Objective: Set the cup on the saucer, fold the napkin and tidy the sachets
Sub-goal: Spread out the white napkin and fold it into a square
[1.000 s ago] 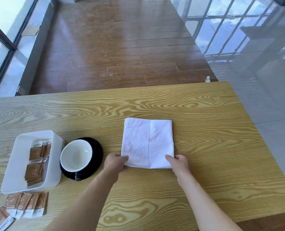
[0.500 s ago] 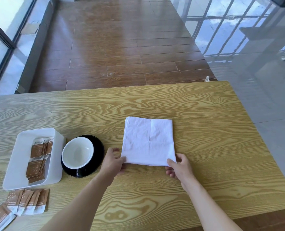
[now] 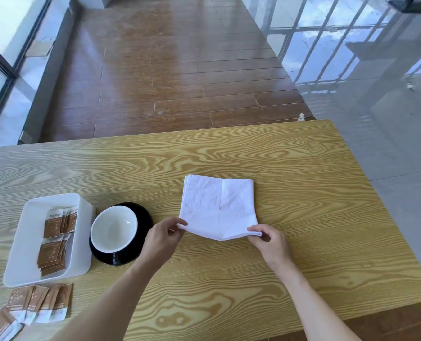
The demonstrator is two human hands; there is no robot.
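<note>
A white napkin (image 3: 219,205) lies folded on the wooden table (image 3: 303,217), with a crease down its middle. My left hand (image 3: 162,239) pinches its near left corner and my right hand (image 3: 271,242) pinches its near right corner; the near edge is lifted off the table. A cup (image 3: 114,228), white inside, sits on a black saucer (image 3: 144,215) to the left of the napkin. Brown sachets (image 3: 55,239) stand in a white tray (image 3: 29,242), and several more sachets (image 3: 37,303) lie loose on the table in front of the tray.
The table's right edge runs close to the napkin's right side, and its near edge lies below my forearms. Beyond the far edge is a brown plank floor, with a glossy grey floor to the right.
Both hands have closed on the napkin's near corners and raised its near edge off the table; before, they rested flat at those corners.
</note>
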